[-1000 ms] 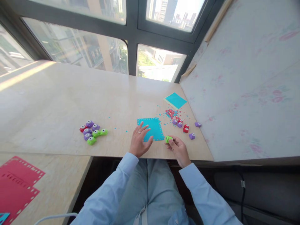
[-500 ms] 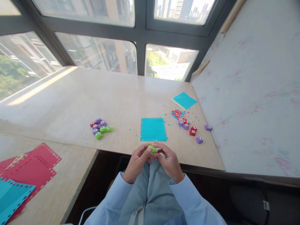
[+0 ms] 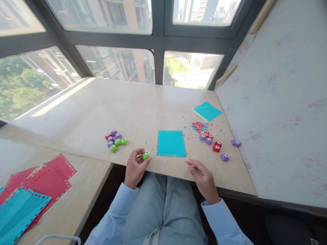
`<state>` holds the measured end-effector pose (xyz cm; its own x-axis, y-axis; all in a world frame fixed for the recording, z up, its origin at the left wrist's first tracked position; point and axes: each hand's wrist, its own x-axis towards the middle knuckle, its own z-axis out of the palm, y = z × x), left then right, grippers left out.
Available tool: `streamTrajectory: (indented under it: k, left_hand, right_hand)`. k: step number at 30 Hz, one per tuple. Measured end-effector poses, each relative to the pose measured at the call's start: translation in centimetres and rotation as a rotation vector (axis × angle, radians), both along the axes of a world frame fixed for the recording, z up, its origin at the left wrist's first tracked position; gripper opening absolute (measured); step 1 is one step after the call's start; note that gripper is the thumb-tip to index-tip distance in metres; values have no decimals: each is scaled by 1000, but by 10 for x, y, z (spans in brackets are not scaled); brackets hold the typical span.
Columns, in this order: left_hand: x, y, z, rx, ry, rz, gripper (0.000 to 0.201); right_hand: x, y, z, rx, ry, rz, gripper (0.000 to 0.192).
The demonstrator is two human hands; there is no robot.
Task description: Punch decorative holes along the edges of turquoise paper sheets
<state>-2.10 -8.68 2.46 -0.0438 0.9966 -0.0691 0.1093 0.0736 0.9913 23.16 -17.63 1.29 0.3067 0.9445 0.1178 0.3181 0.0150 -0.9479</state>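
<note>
My left hand (image 3: 136,167) is closed round a green craft paper punch (image 3: 145,155) near the table's front edge. A turquoise paper sheet (image 3: 171,143) with small holes punched along its edges lies flat between my hands. To the right of its near corner, my right hand (image 3: 203,177) is closed with thumb and fingertips together; any small thing between them is too small to make out. Several green, purple and red punches (image 3: 117,142) stand grouped beyond my left hand. More purple and red punches (image 3: 217,148) stand at the right.
Red and turquoise paper bits (image 3: 200,127) are scattered behind the right-hand punches. Turquoise and pale sheets (image 3: 207,111) lie at the back right. Punched red sheets (image 3: 52,178) and turquoise paper (image 3: 24,212) lie on the left table. A floral wall (image 3: 281,102) bounds the right side.
My hands have moved apart from their place together around the green punch. The left has carried it leftward to the table's edge; the right has moved rightward. The view has shifted slightly.
</note>
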Motion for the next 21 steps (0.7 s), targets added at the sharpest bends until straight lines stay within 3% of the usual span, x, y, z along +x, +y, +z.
streamTrajectory:
  k: [6,15,21]
  left_hand:
    - [-8,17,-18,257,422,-55,28]
    - [-2,24,-24,362,552,-129,25]
    - [0,25,-32,405,605,-53,23]
  right_hand:
    - [19,-8,-10,-68,8,-70,29]
    - [16,-4,-11,-132,-42,-60,31]
    - [17,-3,-5,-216,95,-122,38]
